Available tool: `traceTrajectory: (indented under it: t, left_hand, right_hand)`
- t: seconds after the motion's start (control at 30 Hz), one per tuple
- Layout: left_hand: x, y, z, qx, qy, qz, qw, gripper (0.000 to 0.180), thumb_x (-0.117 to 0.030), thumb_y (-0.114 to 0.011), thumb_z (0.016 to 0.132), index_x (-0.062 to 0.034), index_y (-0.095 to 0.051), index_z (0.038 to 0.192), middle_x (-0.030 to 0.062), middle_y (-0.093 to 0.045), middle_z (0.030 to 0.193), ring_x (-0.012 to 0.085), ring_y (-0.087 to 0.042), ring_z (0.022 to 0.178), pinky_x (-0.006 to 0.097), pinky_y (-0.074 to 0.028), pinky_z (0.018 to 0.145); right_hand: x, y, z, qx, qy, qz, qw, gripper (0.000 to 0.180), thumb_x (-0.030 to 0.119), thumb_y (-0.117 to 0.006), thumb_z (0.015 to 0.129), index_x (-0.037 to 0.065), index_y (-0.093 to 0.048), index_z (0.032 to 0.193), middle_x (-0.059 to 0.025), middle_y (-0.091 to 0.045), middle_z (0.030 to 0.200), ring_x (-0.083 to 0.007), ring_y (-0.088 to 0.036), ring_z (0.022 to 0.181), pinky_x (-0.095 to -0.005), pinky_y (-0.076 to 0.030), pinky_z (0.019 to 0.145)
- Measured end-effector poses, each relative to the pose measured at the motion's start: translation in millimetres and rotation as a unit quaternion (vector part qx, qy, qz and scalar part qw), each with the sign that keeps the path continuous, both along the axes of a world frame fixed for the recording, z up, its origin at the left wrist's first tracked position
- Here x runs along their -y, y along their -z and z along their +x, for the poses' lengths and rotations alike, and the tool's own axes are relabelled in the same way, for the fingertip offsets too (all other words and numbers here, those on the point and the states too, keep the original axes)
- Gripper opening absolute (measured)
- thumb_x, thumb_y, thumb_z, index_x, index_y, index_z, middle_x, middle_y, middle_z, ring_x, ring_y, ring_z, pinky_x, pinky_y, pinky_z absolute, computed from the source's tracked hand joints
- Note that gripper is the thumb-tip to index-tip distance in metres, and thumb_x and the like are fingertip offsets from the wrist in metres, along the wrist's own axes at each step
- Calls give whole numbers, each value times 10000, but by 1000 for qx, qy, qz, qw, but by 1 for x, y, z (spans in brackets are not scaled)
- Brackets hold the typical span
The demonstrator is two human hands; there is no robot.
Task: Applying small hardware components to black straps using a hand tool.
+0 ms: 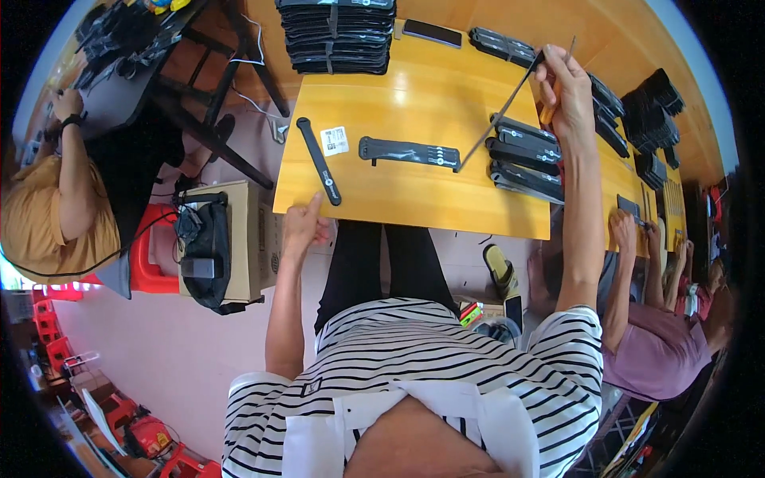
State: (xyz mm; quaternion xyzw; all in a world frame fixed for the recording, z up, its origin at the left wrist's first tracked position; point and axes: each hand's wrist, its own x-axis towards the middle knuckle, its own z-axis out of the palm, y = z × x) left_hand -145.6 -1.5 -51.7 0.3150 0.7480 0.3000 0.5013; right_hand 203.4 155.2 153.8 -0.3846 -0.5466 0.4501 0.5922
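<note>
Stack [339, 36]: upper centre, seemingly done
Bundle [406, 151]: centre, seemingly unfinished
Right fingers [560, 65]: pinched on dark strip [500, 113]
Left fingers [315, 204]: loose, empty

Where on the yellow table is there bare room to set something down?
Two patches: one between the phone and the flat strap bundle, left of the thin strip in the right hand; another between that bundle and the near table edge. Crowded: the right side, where other strap bundles lie packed together.

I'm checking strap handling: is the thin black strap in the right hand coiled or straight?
Straight: the strap slants in one line from the right hand down toward the middle black bundle.
</note>
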Motion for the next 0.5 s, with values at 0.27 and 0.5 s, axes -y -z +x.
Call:
traceTrajectory:
  t: [0.27, 0.5]
  left_hand:
    - [12, -49, 85, 307, 351, 56, 883, 375, -344, -466, 894, -39, -553, 1093, 109, -624, 839, 171, -612, 701, 246, -507, 609]
    - [9, -57, 145, 743, 78, 159, 646, 420, -362, -493, 893, -70, -482, 1195, 79, -587, 982, 147, -573, 857, 233, -471, 616]
  right_hand:
    - [78, -3, -14, -50, -190, -19, 980, 199, 153, -522, 846, -30, -568, 909, -109, -619, 733, -25, -334, 325, -153, -230, 330]
    - [138, 45, -9, -88, -242, -187, 948, 145, 74, -567, 773, -37, -567, 867, -142, -620, 723, -20, -315, 305, -153, -209, 307]
